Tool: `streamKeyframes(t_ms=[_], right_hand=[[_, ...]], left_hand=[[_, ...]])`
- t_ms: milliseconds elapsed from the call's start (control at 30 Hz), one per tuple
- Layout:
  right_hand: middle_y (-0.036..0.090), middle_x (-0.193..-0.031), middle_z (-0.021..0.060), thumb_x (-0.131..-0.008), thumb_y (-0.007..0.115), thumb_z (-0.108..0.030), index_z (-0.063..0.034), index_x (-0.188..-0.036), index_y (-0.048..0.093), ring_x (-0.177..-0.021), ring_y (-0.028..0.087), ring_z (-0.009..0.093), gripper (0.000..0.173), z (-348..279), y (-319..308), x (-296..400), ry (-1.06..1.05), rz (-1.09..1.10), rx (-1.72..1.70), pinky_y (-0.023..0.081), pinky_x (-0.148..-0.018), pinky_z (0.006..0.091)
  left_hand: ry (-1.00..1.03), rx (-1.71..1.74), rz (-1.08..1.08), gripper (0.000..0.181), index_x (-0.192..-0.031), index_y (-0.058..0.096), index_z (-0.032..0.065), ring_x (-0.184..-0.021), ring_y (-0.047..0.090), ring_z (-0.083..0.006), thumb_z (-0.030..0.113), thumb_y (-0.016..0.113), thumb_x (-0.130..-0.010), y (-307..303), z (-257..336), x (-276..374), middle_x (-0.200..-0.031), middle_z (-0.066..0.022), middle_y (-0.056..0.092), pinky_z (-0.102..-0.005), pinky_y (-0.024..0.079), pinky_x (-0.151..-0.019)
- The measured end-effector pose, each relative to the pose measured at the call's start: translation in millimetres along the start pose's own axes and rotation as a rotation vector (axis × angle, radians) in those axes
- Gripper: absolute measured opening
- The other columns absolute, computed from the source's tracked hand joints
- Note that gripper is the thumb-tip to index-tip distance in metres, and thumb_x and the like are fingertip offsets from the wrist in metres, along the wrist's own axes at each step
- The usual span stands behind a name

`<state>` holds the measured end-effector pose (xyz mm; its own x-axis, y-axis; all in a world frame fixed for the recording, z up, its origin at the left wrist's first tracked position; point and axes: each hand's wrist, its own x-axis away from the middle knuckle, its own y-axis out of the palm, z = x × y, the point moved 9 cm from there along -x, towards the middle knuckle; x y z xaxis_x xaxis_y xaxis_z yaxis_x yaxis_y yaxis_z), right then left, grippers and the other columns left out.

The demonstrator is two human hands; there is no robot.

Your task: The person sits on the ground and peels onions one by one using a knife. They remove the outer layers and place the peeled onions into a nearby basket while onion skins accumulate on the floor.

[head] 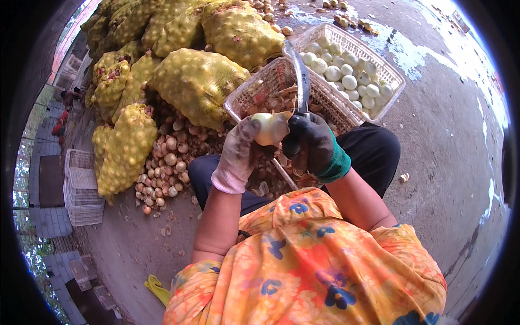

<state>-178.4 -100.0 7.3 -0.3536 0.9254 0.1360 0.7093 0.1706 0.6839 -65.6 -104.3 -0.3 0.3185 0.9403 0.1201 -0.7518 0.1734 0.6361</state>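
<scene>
A partly peeled onion [266,128] is held by my left hand [239,152] in a pale, stained glove. My right hand [315,144], in a black-palmed green glove, grips a knife [302,79] whose curved blade points up and away from me. Loose skin on the onion's right side touches the fingers of my right hand. Under both hands stands a plastic crate [260,83] with onion skins [284,101] in it. Just beyond, to the right, a second white crate [392,75] contains many peeled onions [349,81].
Yellow mesh sacks of onions [199,83] are piled at the far left. Unpeeled onions [162,170] spill across the ground beside my left knee. Stacked white crates [84,187] stand at the left, and a yellow cloth or bag [157,289] lies near me. Water wets the concrete [438,122] on the right.
</scene>
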Motion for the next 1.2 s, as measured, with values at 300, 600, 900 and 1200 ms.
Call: streamKeyframes(t_ms=[300, 600, 900, 1200], right_hand=[[0.057, -0.072, 0.0070, -0.090, 0.052, -0.026, -0.0035, -0.098, 0.053, -0.058, 0.055, 0.014, 0.024, 7, -31, 1, 0.125, -0.144, -0.695, 0.047, -0.049, 0.0227], [0.052, -0.066, 0.0017, -0.087, 0.058, -0.020, -0.0068, -0.087, 0.057, -0.059, 0.051, 0.013, 0.013, -41, -71, 4, -0.104, -0.021, -0.257, 0.042, -0.048, 0.0261], [0.054, -0.060, 0.0019, -0.084, 0.063, -0.016, -0.0053, -0.081, 0.056, -0.045, 0.049, 0.013, 0.013, 81, -157, 31, 0.156, 0.413, 0.072, 0.039, -0.041, 0.0275], [0.052, -0.062, 0.0006, -0.088, 0.060, -0.023, -0.0116, -0.085, 0.054, -0.048, 0.049, 0.013, 0.013, 83, -123, 26, 0.171, 0.371, 0.071, 0.040, -0.043, 0.0301]], left_hand=[[-0.142, 0.514, -0.177, 0.046, -0.118, 0.049, -0.0003, -0.090, 0.062, -0.0273, 0.033, 0.059, -0.088, 0, -17, -11, -0.105, -0.0152, 0.059, -0.0357, 0.056, -0.073], [-0.229, 0.464, -0.257, 0.043, -0.123, 0.046, -0.0019, -0.092, 0.062, -0.0289, 0.025, 0.054, -0.090, -8, -34, -14, -0.112, -0.0210, 0.056, -0.0380, 0.056, -0.079], [-0.128, 0.033, 0.085, 0.046, -0.113, 0.051, -0.0003, -0.074, 0.064, -0.0264, 0.035, 0.063, -0.085, -8, -36, -72, -0.090, -0.0157, 0.062, -0.0364, 0.058, -0.063], [0.273, -0.322, -0.202, 0.049, -0.120, 0.050, -0.0017, -0.087, 0.063, -0.0239, 0.033, 0.060, -0.088, 42, 46, -54, -0.110, -0.0127, 0.060, -0.0367, 0.053, -0.073]])
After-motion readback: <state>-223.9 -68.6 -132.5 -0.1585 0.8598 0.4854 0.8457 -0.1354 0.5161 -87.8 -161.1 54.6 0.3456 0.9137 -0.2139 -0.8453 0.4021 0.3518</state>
